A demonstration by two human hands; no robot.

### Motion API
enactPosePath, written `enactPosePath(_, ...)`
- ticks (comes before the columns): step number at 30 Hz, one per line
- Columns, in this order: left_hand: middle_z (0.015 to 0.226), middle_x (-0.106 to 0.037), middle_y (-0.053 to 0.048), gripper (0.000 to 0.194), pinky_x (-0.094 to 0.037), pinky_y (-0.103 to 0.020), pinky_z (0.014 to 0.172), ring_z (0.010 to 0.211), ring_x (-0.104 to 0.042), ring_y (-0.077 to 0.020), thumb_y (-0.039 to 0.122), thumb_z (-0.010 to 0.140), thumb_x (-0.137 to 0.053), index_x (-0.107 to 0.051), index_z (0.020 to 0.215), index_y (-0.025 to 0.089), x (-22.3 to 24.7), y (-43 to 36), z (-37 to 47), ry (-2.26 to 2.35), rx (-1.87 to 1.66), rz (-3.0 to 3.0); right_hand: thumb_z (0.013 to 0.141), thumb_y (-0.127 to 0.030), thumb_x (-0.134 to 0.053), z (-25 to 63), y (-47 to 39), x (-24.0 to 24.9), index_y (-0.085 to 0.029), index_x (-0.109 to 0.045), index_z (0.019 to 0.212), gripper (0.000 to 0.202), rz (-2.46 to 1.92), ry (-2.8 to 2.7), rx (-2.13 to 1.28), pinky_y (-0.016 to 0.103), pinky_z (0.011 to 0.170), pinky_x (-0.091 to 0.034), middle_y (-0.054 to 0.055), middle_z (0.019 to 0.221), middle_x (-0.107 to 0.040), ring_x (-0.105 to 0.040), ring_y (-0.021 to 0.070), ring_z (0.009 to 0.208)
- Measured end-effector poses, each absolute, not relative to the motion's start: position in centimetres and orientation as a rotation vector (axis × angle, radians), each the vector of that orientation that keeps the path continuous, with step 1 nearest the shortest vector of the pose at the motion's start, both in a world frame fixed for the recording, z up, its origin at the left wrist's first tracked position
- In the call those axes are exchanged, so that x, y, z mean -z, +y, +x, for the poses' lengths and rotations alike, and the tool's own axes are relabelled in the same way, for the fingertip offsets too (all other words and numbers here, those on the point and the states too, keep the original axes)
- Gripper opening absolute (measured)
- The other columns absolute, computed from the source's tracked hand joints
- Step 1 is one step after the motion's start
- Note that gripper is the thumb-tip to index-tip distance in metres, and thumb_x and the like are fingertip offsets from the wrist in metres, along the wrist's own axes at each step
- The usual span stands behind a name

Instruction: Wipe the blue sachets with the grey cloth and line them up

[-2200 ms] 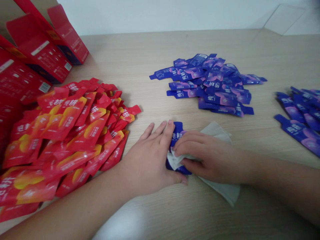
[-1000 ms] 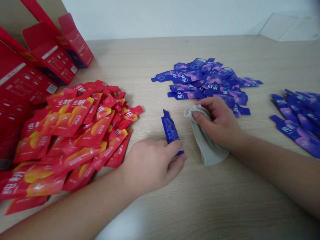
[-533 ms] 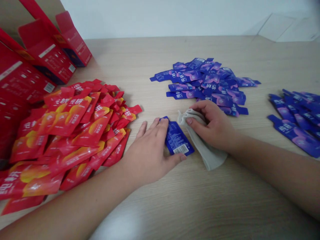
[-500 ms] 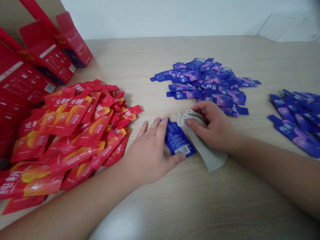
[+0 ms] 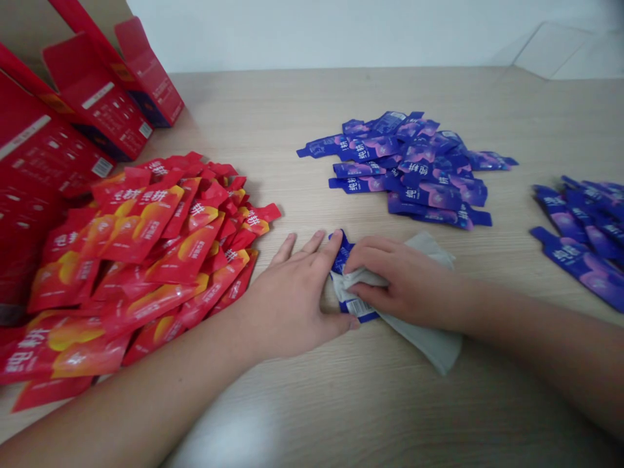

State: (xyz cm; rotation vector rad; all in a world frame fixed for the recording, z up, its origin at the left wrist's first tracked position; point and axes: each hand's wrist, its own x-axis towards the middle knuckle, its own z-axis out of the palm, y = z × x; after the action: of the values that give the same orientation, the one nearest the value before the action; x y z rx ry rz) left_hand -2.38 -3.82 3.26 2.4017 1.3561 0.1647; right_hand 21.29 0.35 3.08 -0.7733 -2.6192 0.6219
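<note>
A blue sachet (image 5: 361, 308) lies on the table with its barcode side up. My left hand (image 5: 297, 296) rests flat with its fingers spread, index fingertip and thumb touching the sachet's left side. Pinched in my right hand (image 5: 404, 283) is a pale grey cloth (image 5: 429, 341), whose bunched front end lies on the middle of the sachet and hides part of it. The rest of the cloth trails out under my right hand.
At the left lies a heap of red sachets (image 5: 160, 244), with red boxes (image 5: 104, 107) behind it. Blue sachets form one pile (image 5: 414, 166) beyond my hands and another (image 5: 585, 237) at the right. A clear sheet (image 5: 553, 51) is at the back right.
My right hand has moved left and slightly down with the cloth, which now covers the middle of the blue sachet. My left hand remains on the sachet's edge.
</note>
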Motion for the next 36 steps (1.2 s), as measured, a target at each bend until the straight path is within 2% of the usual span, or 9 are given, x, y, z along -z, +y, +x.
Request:
enactPosePath(7,0.177,-0.026,-0.024,0.124,-0.009,-0.061,0.137,0.167,-0.022,-0.0369,0.073,0.088,-0.072,-0.011,0.173,0.007,-3.0,-4.0,-2.5,1.351,-0.155,2.429,0.104,-0.025,-0.066,21.2,1.6,-2.4,-0.018,-0.065,0.118,0.016,-0.978,-2.533,-0.367,0.044,0.100,-0.055,0.010,0.114,-0.070,-0.067,0.0283,0.111)
enactPosePath(13,0.177,-0.022,-0.031,0.146,-0.013,-0.066,0.135,0.167,-0.015,-0.0469,0.095,0.072,-0.071,-0.016,0.171,0.004,-2.6,-4.8,-1.1,1.453,-0.241,2.373,0.099,-0.026,-0.071,21.3,2.3,-1.7,-0.020,-0.067,0.117,0.019,-1.055,-2.409,-0.287,0.043,0.093,-0.057,0.009,0.109,-0.073,-0.069,0.0284,0.104)
enactPosePath(15,0.176,-0.025,-0.030,0.142,-0.014,-0.066,0.135,0.166,-0.016,-0.0468,0.091,0.074,-0.075,-0.017,0.171,0.004,-2.4,-5.0,-0.8,1.489,-0.270,2.364,0.099,-0.027,-0.070,21.2,2.0,-1.7,-0.021,-0.067,0.118,0.020,-1.043,-2.398,-0.347,0.043,0.092,-0.057,0.008,0.110,-0.073,-0.070,0.0282,0.102)
enactPosePath(20,0.174,-0.033,-0.027,0.114,-0.011,-0.065,0.136,0.165,-0.027,-0.0415,0.064,0.089,-0.073,-0.018,0.170,0.007,-2.6,-5.0,-1.1,1.438,-0.292,2.393,0.097,-0.033,-0.076,21.4,1.3,-1.9,-0.024,-0.067,0.115,0.022,-1.071,-2.114,-0.459,0.041,0.085,-0.057,0.005,0.106,-0.074,-0.070,0.0256,0.094)
enactPosePath(24,0.173,-0.036,-0.026,0.107,-0.011,-0.061,0.137,0.163,-0.034,-0.0369,0.052,0.087,-0.074,-0.021,0.169,0.008,-3.4,-4.8,-1.8,1.327,-0.282,2.400,0.098,-0.036,-0.076,22.5,1.1,-2.8,-0.026,-0.065,0.118,0.025,-0.890,-2.223,-0.666,0.040,0.086,-0.058,0.005,0.109,-0.073,-0.070,0.0239,0.096)
enactPosePath(28,0.176,-0.033,-0.022,0.105,-0.008,-0.058,0.138,0.163,-0.035,-0.0314,0.043,0.083,-0.075,-0.022,0.169,0.012,-3.8,-4.7,-2.2,1.189,-0.257,2.397,0.101,-0.031,-0.073,23.1,0.7,-3.8,-0.025,-0.065,0.111,0.015,-0.611,-2.559,-0.878,0.037,0.091,-0.057,0.005,0.112,-0.072,-0.070,0.0222,0.104)
enactPosePath(31,0.175,-0.035,-0.022,0.106,-0.006,-0.056,0.138,0.163,-0.036,-0.0302,0.040,0.082,-0.074,-0.021,0.170,0.011,-3.8,-4.5,-2.3,1.143,-0.241,2.399,0.104,-0.027,-0.068,22.7,0.5,-4.0,-0.023,-0.067,0.111,0.008,-0.652,-2.670,-0.789,0.039,0.096,-0.055,0.007,0.113,-0.072,-0.068,0.0233,0.109)
enactPosePath(36,0.174,-0.038,-0.022,0.109,-0.006,-0.057,0.138,0.158,-0.045,-0.0324,0.042,0.083,-0.075,-0.018,0.171,0.011,-4.0,-4.2,-2.5,1.139,-0.252,2.376,0.103,-0.023,-0.065,22.0,1.0,-3.2,-0.021,-0.068,0.115,0.012,-0.888,-2.652,-0.525,0.046,0.098,-0.055,0.010,0.113,-0.072,-0.068,0.0282,0.110)
